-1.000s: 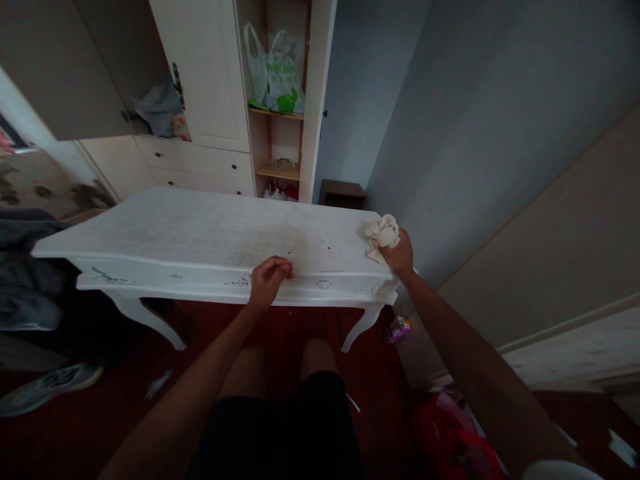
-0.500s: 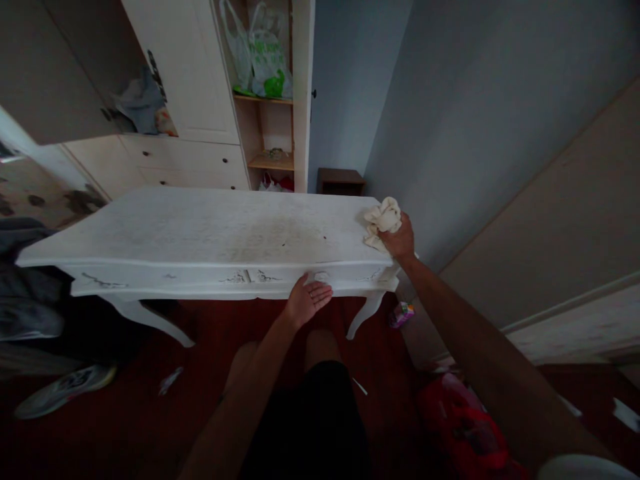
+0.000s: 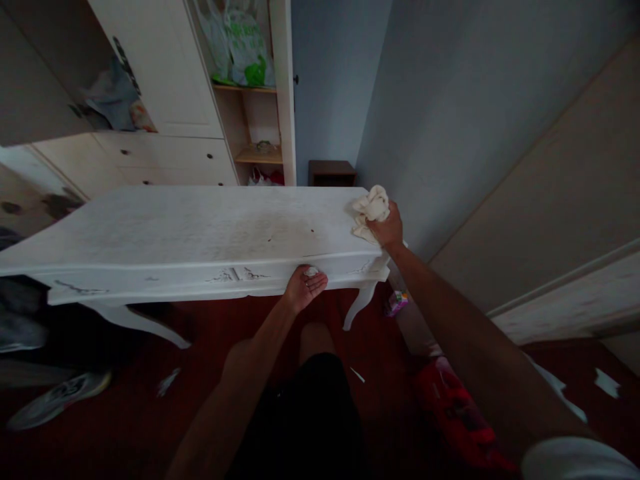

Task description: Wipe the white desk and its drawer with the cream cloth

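A white table (image 3: 165,227) with carved drawer fronts stands before me, its top smudged grey around the middle. At its right end my right hand (image 3: 389,227) is closed on a bunched cream cloth (image 3: 373,205), which rests on the tabletop. Lower, at the right-hand drawer front, my left hand (image 3: 304,288) cups a white drawer knob (image 3: 311,271), fingers curled beneath it and thumb at its left. Two small dark specks lie on the smudged area, left of the cloth.
Behind the table stands a white wardrobe (image 3: 195,80) with plastic bags (image 3: 247,47) on a shelf. A grey wall (image 3: 450,120) rises close on the right. On the red floor are a shoe (image 3: 60,400), a purple box (image 3: 397,303) and a red bag (image 3: 450,407).
My left hand has moved in around the knob, its fingers more curled. The cloth and my right hand stay at the table's right end. The whole view has shifted slightly.
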`<state>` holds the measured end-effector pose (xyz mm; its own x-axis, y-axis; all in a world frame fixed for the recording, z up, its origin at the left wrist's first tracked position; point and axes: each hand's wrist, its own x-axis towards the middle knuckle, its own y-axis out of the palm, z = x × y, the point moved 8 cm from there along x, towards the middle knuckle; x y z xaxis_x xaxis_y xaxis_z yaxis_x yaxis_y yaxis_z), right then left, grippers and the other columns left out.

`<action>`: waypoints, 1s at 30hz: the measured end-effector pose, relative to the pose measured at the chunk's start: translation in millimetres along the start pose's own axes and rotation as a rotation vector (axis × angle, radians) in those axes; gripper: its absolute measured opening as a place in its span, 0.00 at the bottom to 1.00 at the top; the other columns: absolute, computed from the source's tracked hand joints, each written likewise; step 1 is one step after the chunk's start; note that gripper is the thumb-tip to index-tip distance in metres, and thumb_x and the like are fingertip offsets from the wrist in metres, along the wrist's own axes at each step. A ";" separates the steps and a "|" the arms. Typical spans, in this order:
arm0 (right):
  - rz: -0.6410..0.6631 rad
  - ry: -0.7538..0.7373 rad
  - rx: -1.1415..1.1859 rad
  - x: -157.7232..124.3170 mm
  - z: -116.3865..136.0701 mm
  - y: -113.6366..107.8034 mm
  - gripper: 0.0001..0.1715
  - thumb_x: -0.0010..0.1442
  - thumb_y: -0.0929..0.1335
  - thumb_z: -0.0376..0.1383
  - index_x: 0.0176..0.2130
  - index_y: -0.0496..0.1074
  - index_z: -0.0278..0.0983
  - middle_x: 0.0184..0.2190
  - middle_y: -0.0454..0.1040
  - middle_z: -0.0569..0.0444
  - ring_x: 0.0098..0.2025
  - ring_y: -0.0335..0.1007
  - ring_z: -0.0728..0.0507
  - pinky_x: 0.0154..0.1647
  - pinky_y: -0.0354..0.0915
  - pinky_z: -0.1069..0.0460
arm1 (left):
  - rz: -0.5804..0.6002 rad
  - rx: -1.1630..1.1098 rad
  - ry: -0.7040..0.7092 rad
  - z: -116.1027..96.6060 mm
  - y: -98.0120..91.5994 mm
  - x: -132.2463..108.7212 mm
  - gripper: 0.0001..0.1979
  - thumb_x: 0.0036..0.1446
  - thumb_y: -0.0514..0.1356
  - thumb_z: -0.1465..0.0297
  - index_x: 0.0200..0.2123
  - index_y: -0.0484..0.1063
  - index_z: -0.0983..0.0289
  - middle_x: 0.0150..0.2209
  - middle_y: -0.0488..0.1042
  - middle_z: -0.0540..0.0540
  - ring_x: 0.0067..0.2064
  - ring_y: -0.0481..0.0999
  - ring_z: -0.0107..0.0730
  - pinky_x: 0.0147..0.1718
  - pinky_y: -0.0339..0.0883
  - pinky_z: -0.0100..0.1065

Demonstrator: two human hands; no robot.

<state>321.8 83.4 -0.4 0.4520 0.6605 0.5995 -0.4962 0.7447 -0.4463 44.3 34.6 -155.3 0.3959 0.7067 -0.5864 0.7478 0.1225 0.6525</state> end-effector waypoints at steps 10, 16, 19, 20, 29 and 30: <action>-0.019 -0.029 -0.037 2.5 -6.2 2.3 0.34 0.47 0.73 0.43 0.52 0.64 0.40 0.48 0.73 0.46 0.48 0.70 0.36 0.51 0.67 0.40 | -0.047 0.059 -0.035 28.3 -16.5 -34.2 0.15 0.62 0.52 0.66 0.38 0.74 0.71 0.30 0.79 0.63 0.31 0.81 0.37 0.34 0.76 0.34; -0.009 -0.032 -0.017 2.2 -2.0 1.1 0.34 0.47 0.73 0.42 0.52 0.64 0.39 0.48 0.73 0.46 0.48 0.71 0.36 0.51 0.68 0.40 | -0.021 0.094 -0.048 50.6 -26.6 -59.6 0.16 0.63 0.51 0.67 0.39 0.75 0.73 0.32 0.81 0.66 0.34 0.82 0.38 0.39 0.76 0.35; 0.003 -0.037 -0.005 2.1 1.0 1.0 0.34 0.47 0.73 0.41 0.52 0.64 0.38 0.49 0.73 0.45 0.49 0.71 0.36 0.51 0.68 0.40 | -0.034 0.129 -0.051 58.8 -32.3 -70.9 0.17 0.64 0.51 0.67 0.36 0.76 0.72 0.32 0.81 0.66 0.33 0.82 0.37 0.37 0.75 0.33; 0.008 -0.044 0.000 2.0 1.8 1.3 0.34 0.47 0.72 0.41 0.53 0.64 0.38 0.49 0.73 0.45 0.49 0.71 0.36 0.52 0.68 0.40 | -0.037 0.142 -0.055 61.6 -34.3 -74.7 0.17 0.65 0.51 0.67 0.35 0.76 0.72 0.32 0.81 0.66 0.32 0.82 0.37 0.36 0.75 0.33; 0.005 -0.030 0.006 1.8 -3.6 2.6 0.35 0.47 0.72 0.41 0.53 0.63 0.39 0.49 0.73 0.44 0.48 0.70 0.36 0.51 0.67 0.40 | 0.004 0.134 -0.042 94.5 -53.0 -102.1 0.14 0.61 0.57 0.65 0.31 0.76 0.70 0.30 0.81 0.64 0.29 0.82 0.37 0.32 0.75 0.33; 0.002 -0.025 0.010 1.6 -3.5 2.2 0.35 0.47 0.72 0.42 0.53 0.63 0.39 0.49 0.73 0.45 0.48 0.70 0.37 0.51 0.68 0.39 | 0.004 0.127 -0.049 99.3 -55.0 -104.5 0.13 0.60 0.58 0.65 0.31 0.76 0.69 0.29 0.81 0.64 0.29 0.82 0.37 0.32 0.75 0.33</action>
<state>324.0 86.4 -2.7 0.4330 0.6590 0.6150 -0.5043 0.7426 -0.4407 14.7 -115.2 -177.6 0.4221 0.6716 -0.6089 0.8065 0.0284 0.5905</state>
